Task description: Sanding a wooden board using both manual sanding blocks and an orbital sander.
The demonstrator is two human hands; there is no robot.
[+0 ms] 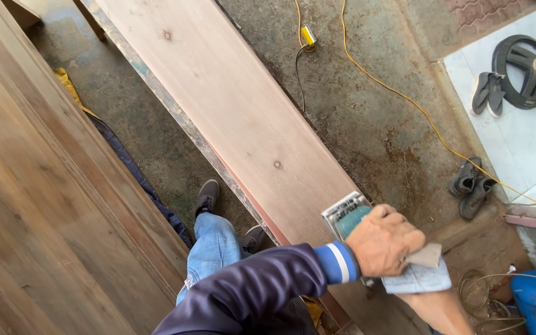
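Head view, right hand (384,241) clamping teal sander (345,217)

Woodworking workshop: long planks (237,111) over a stained concrete floor (367,124), a power sander (348,217), trailing yellow cable (404,93).

— Which hand shows?

— One hand (384,241), at the end of an arm in a dark sleeve with a blue-and-white cuff, reaching in from the lower left. Which hand it is I cannot tell.

— Its pose?

— Back of the hand up, fingers curled down, knuckles bent — a closed grip.
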